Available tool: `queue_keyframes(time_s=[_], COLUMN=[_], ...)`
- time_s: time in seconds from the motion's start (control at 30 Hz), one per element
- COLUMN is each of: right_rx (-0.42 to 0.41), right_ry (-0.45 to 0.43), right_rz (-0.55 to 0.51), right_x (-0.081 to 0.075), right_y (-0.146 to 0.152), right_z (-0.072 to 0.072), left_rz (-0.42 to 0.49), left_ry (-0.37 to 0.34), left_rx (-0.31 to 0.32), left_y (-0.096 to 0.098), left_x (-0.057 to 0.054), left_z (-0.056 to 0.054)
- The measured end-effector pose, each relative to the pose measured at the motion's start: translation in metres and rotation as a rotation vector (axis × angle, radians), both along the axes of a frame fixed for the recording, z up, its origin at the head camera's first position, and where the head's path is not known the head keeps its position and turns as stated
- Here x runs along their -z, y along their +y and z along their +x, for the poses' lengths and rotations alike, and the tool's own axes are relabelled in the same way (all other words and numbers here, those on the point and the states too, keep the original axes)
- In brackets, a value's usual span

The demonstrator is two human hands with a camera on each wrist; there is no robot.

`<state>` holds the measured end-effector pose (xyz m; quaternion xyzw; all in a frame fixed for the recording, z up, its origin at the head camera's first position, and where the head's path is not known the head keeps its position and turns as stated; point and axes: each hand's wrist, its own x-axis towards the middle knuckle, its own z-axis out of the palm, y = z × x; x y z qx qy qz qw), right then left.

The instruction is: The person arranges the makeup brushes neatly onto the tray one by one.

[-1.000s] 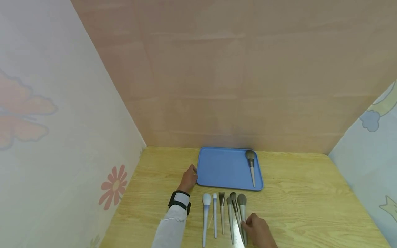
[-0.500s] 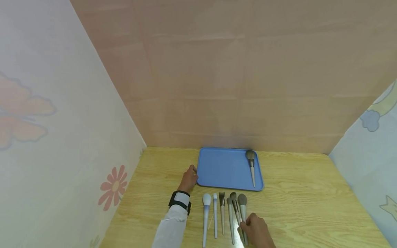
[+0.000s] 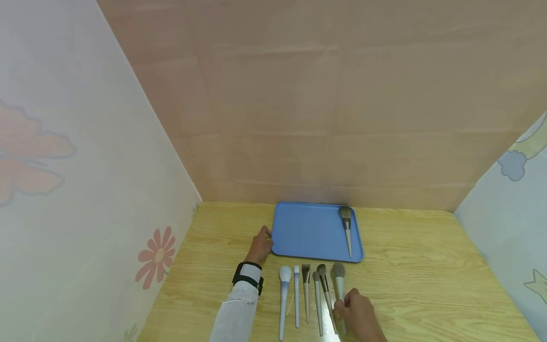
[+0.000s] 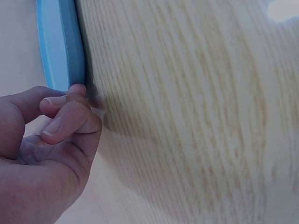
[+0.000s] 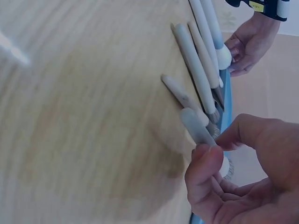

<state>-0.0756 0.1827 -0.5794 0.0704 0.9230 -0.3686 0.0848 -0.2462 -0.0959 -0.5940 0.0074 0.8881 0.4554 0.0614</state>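
My right hand [image 3: 359,316] pinches the pale handle of a makeup brush [image 3: 339,270] with a grey-brown head. In the right wrist view the handle [image 5: 196,127] sits between thumb and fingertips, its end tilted toward the camera. A row of several makeup brushes lies to its left; the closest is a dark-headed brush [image 3: 325,287]. My left hand [image 3: 259,246] grips the left edge of the blue tray [image 3: 305,230], fingers curled and thumb at its corner [image 4: 70,65]. On the tray's right side rests a large dark-bristled makeup brush [image 3: 345,223].
The remaining row holds a white-headed brush [image 3: 284,294], a slim white brush [image 3: 297,294], a flat dark brush [image 3: 306,285] and a small grey brush [image 3: 318,299]. A tan wall [image 3: 325,142] stands right behind the tray on the wooden table [image 3: 419,266].
My right hand has shifted slightly right with the pinched brush, separating it from the dark-headed brush beside it. The left hand and tray stay put.
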Motion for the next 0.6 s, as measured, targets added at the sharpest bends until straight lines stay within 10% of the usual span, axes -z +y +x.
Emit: queue_keyframes(time_s=[0.6], right_rx=[0.010], right_ry=[0.137], right_rz=[0.006], right_x=[-0.021], right_y=[0.004], right_z=[-0.036], left_rz=[0.024], left_ry=[-0.034], left_rx=[-0.074], left_y=[0.002], left_x=[-0.007], left_z=[0.003])
